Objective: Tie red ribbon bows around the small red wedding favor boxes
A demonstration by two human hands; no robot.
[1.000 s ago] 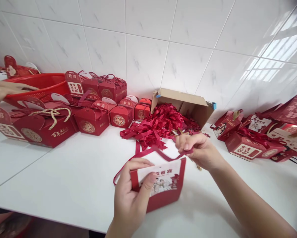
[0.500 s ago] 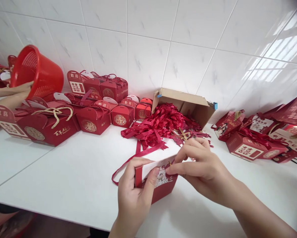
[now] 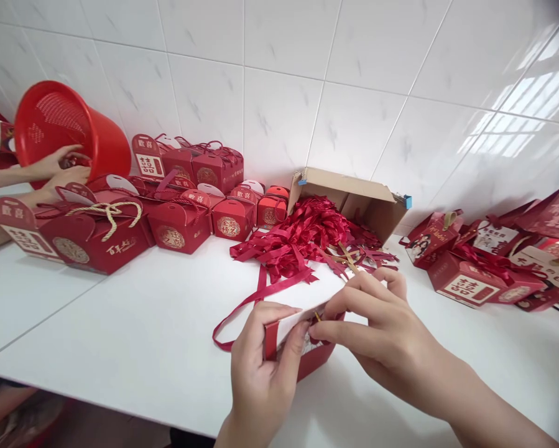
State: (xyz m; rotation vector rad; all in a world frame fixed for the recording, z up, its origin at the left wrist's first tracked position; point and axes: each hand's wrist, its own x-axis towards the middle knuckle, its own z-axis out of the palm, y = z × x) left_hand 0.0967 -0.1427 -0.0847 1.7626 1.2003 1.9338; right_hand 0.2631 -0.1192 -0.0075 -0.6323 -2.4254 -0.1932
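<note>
While box (image 3: 315, 363) recedes lengthwise rightward, left hand (image 3: 264, 364) grips it; right hand (image 3: 393, 336), gold tip (image 3: 318, 317).

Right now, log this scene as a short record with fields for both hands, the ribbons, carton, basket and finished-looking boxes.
Left hand: grips red box, thumb in front
Right hand: fingers at box's upper edge, by small gold piece
Ribbons: red heap at carton's mouth
Carton: on its side
Basket: red, tilted, another person's hands inside
Boxes: groups at left and right
</note>
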